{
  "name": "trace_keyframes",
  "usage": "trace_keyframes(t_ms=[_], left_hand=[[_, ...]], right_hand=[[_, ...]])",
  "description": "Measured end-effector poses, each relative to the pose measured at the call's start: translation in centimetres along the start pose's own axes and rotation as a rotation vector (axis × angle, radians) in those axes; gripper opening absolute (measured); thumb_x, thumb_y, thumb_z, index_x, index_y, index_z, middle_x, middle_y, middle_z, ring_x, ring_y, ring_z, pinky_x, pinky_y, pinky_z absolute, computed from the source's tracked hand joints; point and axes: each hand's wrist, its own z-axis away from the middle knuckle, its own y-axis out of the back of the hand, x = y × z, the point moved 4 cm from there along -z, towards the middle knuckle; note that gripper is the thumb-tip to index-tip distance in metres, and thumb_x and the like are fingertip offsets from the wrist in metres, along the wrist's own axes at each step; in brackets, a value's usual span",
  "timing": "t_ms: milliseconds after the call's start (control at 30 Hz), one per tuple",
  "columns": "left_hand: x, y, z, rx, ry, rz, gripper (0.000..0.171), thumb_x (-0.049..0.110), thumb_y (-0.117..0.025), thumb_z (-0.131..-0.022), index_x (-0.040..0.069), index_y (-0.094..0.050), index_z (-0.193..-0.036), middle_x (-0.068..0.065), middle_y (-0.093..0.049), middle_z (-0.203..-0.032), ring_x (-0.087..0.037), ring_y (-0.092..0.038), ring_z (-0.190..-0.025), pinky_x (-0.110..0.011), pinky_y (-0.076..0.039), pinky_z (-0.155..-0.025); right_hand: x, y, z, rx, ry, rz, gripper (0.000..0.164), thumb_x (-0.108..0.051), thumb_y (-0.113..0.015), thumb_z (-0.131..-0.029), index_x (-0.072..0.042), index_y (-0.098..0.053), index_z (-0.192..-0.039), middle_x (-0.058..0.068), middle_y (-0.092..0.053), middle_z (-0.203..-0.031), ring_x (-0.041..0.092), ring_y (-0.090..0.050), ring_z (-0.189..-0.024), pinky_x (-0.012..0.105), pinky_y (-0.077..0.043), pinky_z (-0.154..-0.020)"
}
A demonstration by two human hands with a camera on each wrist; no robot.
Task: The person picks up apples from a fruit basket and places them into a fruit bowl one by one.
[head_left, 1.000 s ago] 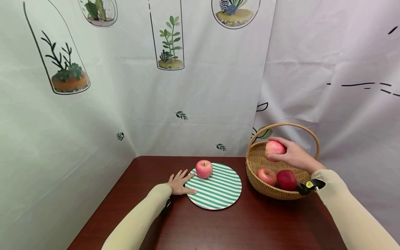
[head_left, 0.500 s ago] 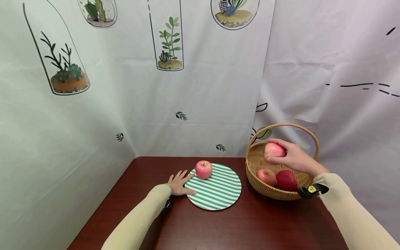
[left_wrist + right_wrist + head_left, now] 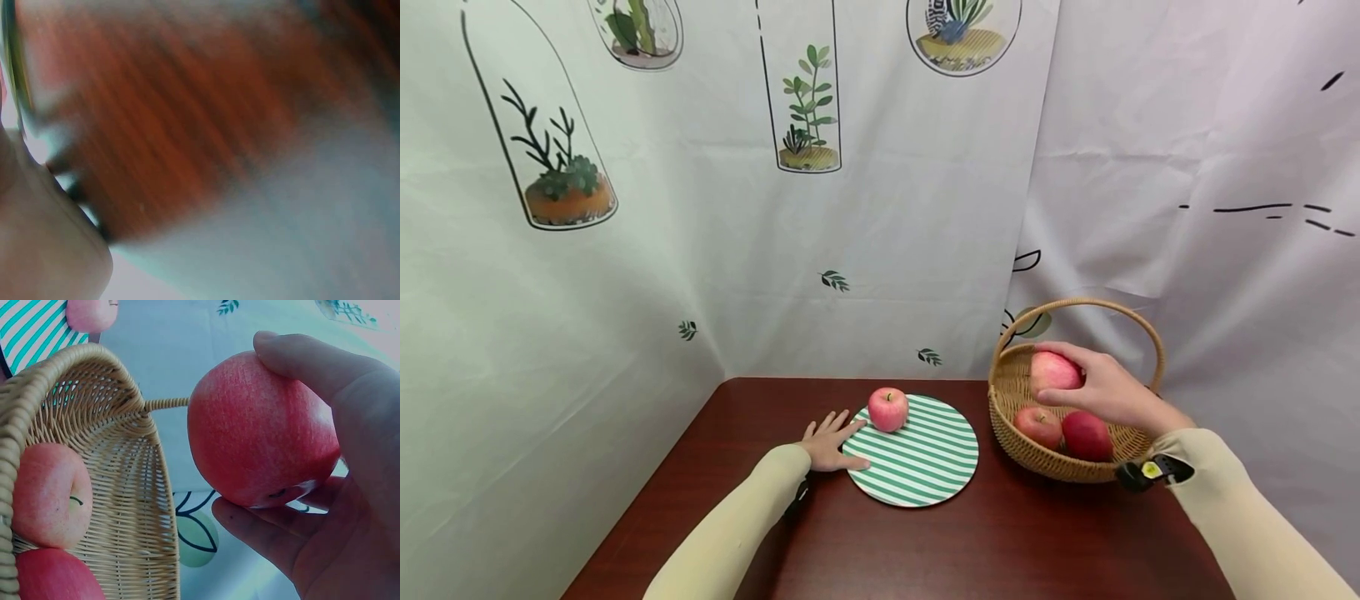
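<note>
My right hand [image 3: 1105, 387] grips a pink-red apple [image 3: 262, 431] above the wicker basket [image 3: 1060, 468], thumb on one side and fingers on the other. Inside the basket lie a pinkish apple [image 3: 1039, 427] and a darker red one [image 3: 1087, 436]. Over on the left, my left hand [image 3: 831, 446] lies flat with fingers spread, its thumb and forefinger on the edge of a round green-and-white striped placemat [image 3: 917, 467]. Another apple [image 3: 888, 410] sits on that mat near its back left edge, close to the left fingertips. The left wrist view is mostly blurred.
The basket's tall arched handle [image 3: 1082, 302] rises around the right hand. A dark red-brown table [image 3: 880, 550] carries everything, with a printed white cloth [image 3: 880, 217] hanging right behind it and along the left side.
The right hand, with its apple, has come down slightly and a little left over the basket. The left hand and the apple on the mat have stayed put.
</note>
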Motion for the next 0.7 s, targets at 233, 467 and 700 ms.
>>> trace_keyframes(t_ms=[233, 467, 700], left_hand=[[0.6, 0.5, 0.7, 0.007, -0.007, 0.009, 0.103, 0.083, -0.059, -0.078, 0.031, -0.027, -0.161, -0.012, -0.012, -0.170, -0.038, -0.004, -0.156, -0.067, -0.003, -0.119], [0.9, 0.6, 0.9, 0.003, 0.005, 0.010, 0.098, 0.078, -0.061, -0.081, 0.033, -0.027, -0.161, -0.010, -0.012, -0.170, -0.037, -0.005, -0.157, -0.065, -0.006, -0.120], [1.0, 0.6, 0.9, 0.009, 0.006, 0.015, 0.096, 0.077, -0.062, -0.081, 0.034, -0.028, -0.160, -0.010, -0.012, -0.170, -0.037, -0.005, -0.157, -0.066, -0.006, -0.120]], right_hand=[[-0.9, -0.4, 0.3, -0.014, 0.000, 0.045, 0.074, -0.056, -0.081, -0.080, -0.030, -0.054, -0.143, 0.001, -0.068, -0.123, 0.019, -0.065, -0.100, 0.039, -0.054, -0.082], [-1.8, -1.2, 0.5, -0.028, 0.022, 0.026, 0.074, -0.055, -0.083, -0.079, -0.027, -0.056, -0.142, 0.000, -0.065, -0.127, 0.017, -0.064, -0.101, 0.035, -0.055, -0.080], [-2.8, -1.9, 0.6, -0.044, 0.057, 0.001, 0.071, -0.052, -0.084, -0.079, -0.030, -0.056, -0.141, -0.002, -0.066, -0.125, 0.015, -0.064, -0.099, 0.033, -0.055, -0.078]])
